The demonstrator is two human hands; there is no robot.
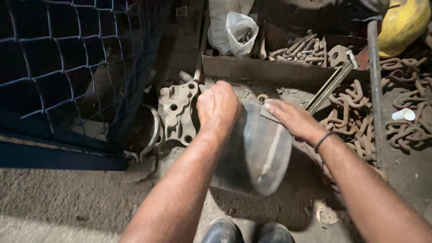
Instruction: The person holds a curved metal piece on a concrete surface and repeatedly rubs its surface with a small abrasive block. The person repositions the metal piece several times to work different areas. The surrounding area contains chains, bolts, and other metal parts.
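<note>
A dark, dusty round container (258,153), like a plastic jar or bucket, stands tilted on the dirty floor in front of my shoes (245,233). My left hand (218,108) is closed over its upper left rim. My right hand (290,119) rests on the upper right rim with fingers stretched flat, seemingly pressing a thin flat grey piece (269,114) against it. A dark band circles my right wrist.
A grey cast metal plate with holes (176,112) lies left of the container. Rusty heavy chain (360,117) lies at right beside a long pipe (374,81). A tray of rusty bolts (301,49), plastic bags (240,29), blue mesh fence (67,67).
</note>
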